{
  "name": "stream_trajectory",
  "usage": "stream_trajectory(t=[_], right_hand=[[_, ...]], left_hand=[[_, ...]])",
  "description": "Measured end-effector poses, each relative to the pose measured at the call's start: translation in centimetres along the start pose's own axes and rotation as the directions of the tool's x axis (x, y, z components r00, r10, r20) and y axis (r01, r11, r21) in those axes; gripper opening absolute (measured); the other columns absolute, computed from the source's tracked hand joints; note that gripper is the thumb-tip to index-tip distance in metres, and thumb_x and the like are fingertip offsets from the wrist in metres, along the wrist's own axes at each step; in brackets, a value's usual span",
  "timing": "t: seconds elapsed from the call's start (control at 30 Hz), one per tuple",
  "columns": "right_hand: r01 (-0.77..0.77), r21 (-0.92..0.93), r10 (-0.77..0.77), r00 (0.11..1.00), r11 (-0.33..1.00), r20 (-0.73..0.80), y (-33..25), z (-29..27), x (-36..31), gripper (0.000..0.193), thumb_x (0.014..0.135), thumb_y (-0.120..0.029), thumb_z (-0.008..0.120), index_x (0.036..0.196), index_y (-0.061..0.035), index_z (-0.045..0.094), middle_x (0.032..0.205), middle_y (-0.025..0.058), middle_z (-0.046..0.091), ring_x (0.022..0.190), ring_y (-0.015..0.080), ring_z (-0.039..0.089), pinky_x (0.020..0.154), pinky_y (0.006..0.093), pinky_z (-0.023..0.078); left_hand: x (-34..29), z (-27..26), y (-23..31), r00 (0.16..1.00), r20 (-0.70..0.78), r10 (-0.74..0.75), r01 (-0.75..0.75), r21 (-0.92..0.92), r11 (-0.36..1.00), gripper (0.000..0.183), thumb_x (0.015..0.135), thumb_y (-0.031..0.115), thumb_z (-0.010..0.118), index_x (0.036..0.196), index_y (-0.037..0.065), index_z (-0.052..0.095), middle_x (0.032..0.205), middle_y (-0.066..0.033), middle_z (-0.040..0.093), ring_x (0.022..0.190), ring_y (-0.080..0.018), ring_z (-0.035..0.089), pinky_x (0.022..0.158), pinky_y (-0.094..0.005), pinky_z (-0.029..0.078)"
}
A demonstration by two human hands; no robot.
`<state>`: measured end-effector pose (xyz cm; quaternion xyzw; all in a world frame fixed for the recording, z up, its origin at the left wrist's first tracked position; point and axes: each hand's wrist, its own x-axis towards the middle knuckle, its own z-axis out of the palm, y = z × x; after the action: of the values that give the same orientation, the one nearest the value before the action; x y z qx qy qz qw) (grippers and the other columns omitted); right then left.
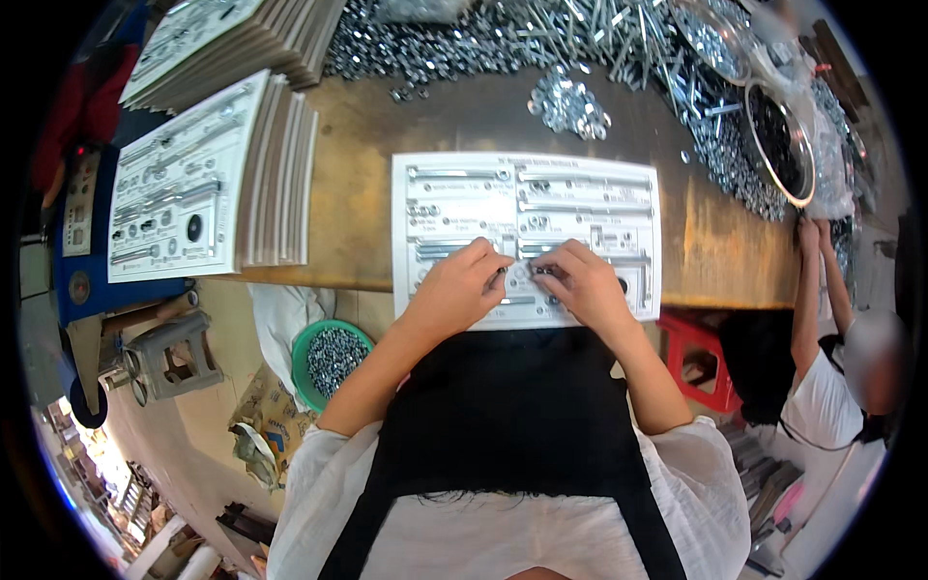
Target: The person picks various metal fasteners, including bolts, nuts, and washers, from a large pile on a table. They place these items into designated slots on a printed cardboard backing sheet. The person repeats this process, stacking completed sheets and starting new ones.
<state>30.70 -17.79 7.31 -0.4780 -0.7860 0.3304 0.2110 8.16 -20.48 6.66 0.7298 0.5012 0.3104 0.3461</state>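
A white printed card lies in front of me at the table's near edge. Long silvery bolts and small nuts sit in rows on it. Over the card's lower middle, my left hand is closed, thumb and fingertips pinched; what they hold, if anything, is too small to name. Just to its right, my right hand bends its fingers together above the card, with small dark pieces at the fingertips that I cannot make out. Both hands cover part of the card's lower rows.
Stacks of filled cards stand at left. Loose nuts, a washer pile and bolts cover the table's far side. A round container is at right, near a co-worker. Below are a green basin and red stool.
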Motion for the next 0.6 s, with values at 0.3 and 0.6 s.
stream_trajectory(t=[0.3, 0.6], right_hand=[[0.019, -0.072, -0.024, 0.997, 0.997, -0.069, 0.4, 1.3, -0.7, 0.018, 0.082, -0.011, 0.073, 0.098, -0.0105, 0.067, 0.090, 0.0048, 0.059, 0.079, 0.0265, 0.063, 0.067, 0.0369, 0.053], [0.049, -0.021, -0.050, 0.995, 0.999, -0.081, 0.6, 1.6, -0.7, 0.019, 0.081, -0.010, 0.073, 0.099, -0.0105, 0.067, 0.090, 0.0049, 0.059, 0.080, 0.0265, 0.063, 0.067, 0.0367, 0.053]], left_hand=[[-0.4, 2.9, -0.4, 0.982, -0.051, 0.181, -0.151, 0.359, 0.921, 0.020, 0.082, 0.007, 0.071, 0.102, 0.006, 0.068, 0.088, -0.0033, 0.061, 0.076, -0.0235, 0.062, 0.066, -0.0361, 0.050], [-0.1, 3.9, 0.0, 0.988, -0.106, 0.113, -0.083, 0.254, 0.964, 0.015, 0.082, 0.008, 0.072, 0.094, 0.007, 0.063, 0.089, -0.0045, 0.062, 0.080, -0.0254, 0.063, 0.067, -0.0355, 0.051]])
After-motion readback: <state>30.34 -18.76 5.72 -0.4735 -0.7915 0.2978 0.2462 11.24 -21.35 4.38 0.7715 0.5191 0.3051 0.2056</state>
